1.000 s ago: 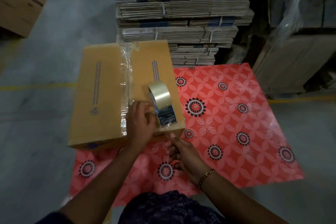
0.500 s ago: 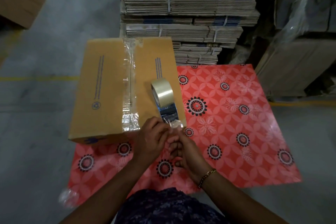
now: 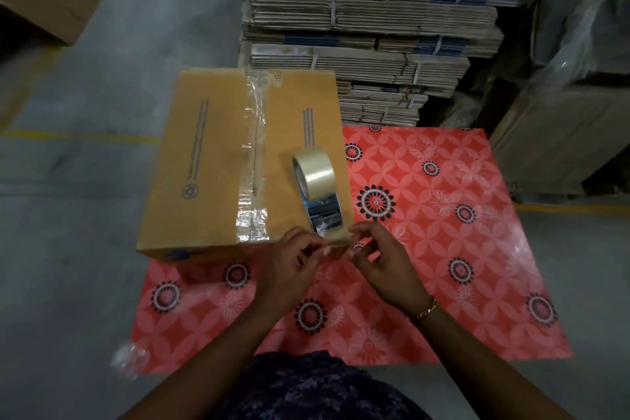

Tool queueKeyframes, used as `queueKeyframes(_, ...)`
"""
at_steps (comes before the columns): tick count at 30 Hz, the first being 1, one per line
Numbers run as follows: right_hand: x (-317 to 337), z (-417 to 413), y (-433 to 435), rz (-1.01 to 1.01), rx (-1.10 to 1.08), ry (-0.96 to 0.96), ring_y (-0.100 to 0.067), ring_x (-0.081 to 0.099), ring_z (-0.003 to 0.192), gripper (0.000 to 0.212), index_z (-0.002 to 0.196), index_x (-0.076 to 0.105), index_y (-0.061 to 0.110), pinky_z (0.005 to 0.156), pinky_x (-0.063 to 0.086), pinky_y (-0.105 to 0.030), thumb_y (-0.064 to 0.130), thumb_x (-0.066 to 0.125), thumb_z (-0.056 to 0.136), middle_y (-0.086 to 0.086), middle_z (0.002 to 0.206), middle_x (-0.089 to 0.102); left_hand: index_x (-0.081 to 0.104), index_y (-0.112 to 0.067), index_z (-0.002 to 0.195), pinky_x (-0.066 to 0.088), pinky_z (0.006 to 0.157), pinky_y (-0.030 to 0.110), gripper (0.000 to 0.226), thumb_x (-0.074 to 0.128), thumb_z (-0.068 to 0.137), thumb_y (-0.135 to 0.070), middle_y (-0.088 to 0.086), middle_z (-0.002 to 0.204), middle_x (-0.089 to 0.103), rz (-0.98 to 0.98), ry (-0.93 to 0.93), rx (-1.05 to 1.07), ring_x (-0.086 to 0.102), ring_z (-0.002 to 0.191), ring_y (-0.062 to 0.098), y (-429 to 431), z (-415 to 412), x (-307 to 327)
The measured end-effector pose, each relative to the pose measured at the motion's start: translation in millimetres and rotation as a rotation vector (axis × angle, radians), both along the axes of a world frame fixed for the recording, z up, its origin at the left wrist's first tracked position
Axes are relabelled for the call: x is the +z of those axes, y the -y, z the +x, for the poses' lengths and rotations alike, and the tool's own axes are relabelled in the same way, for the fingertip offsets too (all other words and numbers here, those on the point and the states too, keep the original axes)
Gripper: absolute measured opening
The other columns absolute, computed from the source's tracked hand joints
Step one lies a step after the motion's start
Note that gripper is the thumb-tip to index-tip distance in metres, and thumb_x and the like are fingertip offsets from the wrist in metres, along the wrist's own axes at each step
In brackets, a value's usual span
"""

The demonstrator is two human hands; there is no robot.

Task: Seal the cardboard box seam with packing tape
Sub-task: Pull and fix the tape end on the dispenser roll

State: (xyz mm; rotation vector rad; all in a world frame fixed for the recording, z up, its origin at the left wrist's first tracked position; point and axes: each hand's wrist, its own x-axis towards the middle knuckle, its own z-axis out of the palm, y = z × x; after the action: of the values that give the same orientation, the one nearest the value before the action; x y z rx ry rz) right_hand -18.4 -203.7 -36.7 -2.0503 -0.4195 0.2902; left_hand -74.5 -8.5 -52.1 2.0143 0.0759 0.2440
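Cardboard box [image 3: 218,167] — closed, lying on the left part of a red patterned sheet [image 3: 443,249] spread on a grey floor. Centre seam runs away from the viewer under a strip of clear tape [image 3: 253,181], wrinkled at the near end.

Packing tape roll [image 3: 313,172] — clear, standing on edge on the box top, right of the seam, with its dispenser [image 3: 324,213] toward the near right corner.

Left hand [image 3: 289,269] — fingers pinched together at the box's near right corner, on what looks like a loose tape end; the tape itself is too clear to make out.

Right hand [image 3: 385,266] — thumb and forefinger pinched just beside the left fingertips, other fingers curled; bracelet [image 3: 426,310] at the wrist.

Stack of bundled flat cartons [image 3: 375,17] — directly behind the box.
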Motion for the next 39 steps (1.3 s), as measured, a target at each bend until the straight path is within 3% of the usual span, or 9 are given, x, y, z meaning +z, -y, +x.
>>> queueKeyframes(8,1.0,23.2,-1.3,-0.078,0.136,0.131,-0.015,0.063,0.085,0.006,0.093,0.068,0.017,0.072,0.054,-0.039,0.014,0.071,0.089,0.001,0.092,0.064,0.076,-0.018,0.099,0.052,0.073,0.029,0.011,0.072,0.089,-0.019,-0.009,0.093,0.064,0.005,-0.014,0.016,0.064,0.087,0.007,-1.7,-2.3,0.6)
queueKeyframes(12,2.0,25.3,-0.6,-0.072,0.158,0.121,-0.014,0.063,0.082,0.006,0.090,0.070,0.017,0.071,0.054,-0.038,0.013,0.072,0.087,0.002,0.088,0.065,0.064,-0.031,0.123,0.054,0.075,0.025,0.039,0.073,0.087,-0.017,-0.007,0.098,0.064,-0.081,-0.074,0.078,0.065,0.089,0.010,2.2,-6.0,1.6)
queueKeyframes(14,2.6,24.7,-1.6,-0.065,0.157,0.105,-0.014,0.064,0.082,0.008,0.089,0.069,0.019,0.071,0.054,-0.037,0.012,0.072,0.087,0.002,0.087,0.065,0.055,-0.041,0.125,0.053,0.072,0.021,0.052,0.075,0.085,-0.014,-0.006,0.096,0.066,-0.181,-0.119,0.125,0.066,0.085,0.011,7.2,-8.9,1.9)
queueKeyframes(18,4.6,24.4,-0.5,-0.037,0.148,0.076,-0.013,0.065,0.079,0.009,0.087,0.069,0.017,0.070,0.054,-0.032,0.008,0.071,0.088,0.004,0.085,0.067,0.059,-0.038,0.110,0.053,0.068,0.022,0.042,0.074,0.085,-0.009,-0.007,0.096,0.067,-0.203,-0.127,0.129,0.066,0.081,0.007,10.9,-11.1,-0.1)
queueKeyframes(21,6.0,25.0,1.6,-0.038,0.152,0.064,-0.014,0.065,0.079,0.009,0.087,0.069,0.017,0.071,0.054,-0.032,0.008,0.070,0.088,0.004,0.086,0.068,0.062,-0.032,0.104,0.053,0.073,0.023,0.035,0.070,0.087,-0.003,-0.001,0.103,0.067,-0.247,-0.111,0.112,0.068,0.091,0.010,14.1,-10.4,-1.2)
queueKeyframes(27,7.4,27.1,2.1,-0.041,0.165,0.032,-0.013,0.067,0.077,0.007,0.089,0.070,0.018,0.070,0.055,-0.031,0.011,0.070,0.089,0.005,0.085,0.070,0.064,-0.027,0.090,0.051,0.060,0.026,0.007,0.070,0.086,-0.026,-0.005,0.097,0.061,-0.253,-0.125,0.115,0.064,0.083,0.014,18.7,-5.9,-1.1)
queueKeyframes(33,11.4,34.9,2.4,-0.040,0.175,-0.075,-0.001,0.061,0.068,0.003,0.088,0.070,0.008,0.066,0.050,-0.019,0.009,0.070,0.091,0.003,0.081,0.069,0.067,-0.013,0.088,0.053,0.046,0.027,0.005,0.072,0.091,-0.014,0.018,0.089,0.068,-0.435,-0.287,0.183,0.067,0.072,0.021,22.3,-4.7,6.1)
queueKeyframes(36,10.0,41.9,0.2,-0.084,0.192,-0.113,0.000,0.062,0.067,0.004,0.086,0.071,0.008,0.066,0.051,-0.022,0.010,0.071,0.090,0.003,0.080,0.071,0.068,-0.003,0.091,0.053,0.047,0.028,0.010,0.071,0.090,-0.013,0.022,0.087,0.073,-0.580,-0.390,0.274,0.069,0.073,0.024,26.0,-1.8,9.9)
queueKeyframes(39,11.1,49.5,-2.0,-0.119,0.196,-0.142,-0.011,0.063,0.063,0.011,0.081,0.070,0.007,0.063,0.050,-0.027,0.012,0.070,0.091,-0.005,0.076,0.071,0.067,0.001,0.091,0.052,0.047,0.025,0.012,0.070,0.089,-0.010,0.021,0.084,0.074,-0.671,-0.447,0.321,0.070,0.073,0.023,27.7,0.5,15.1)
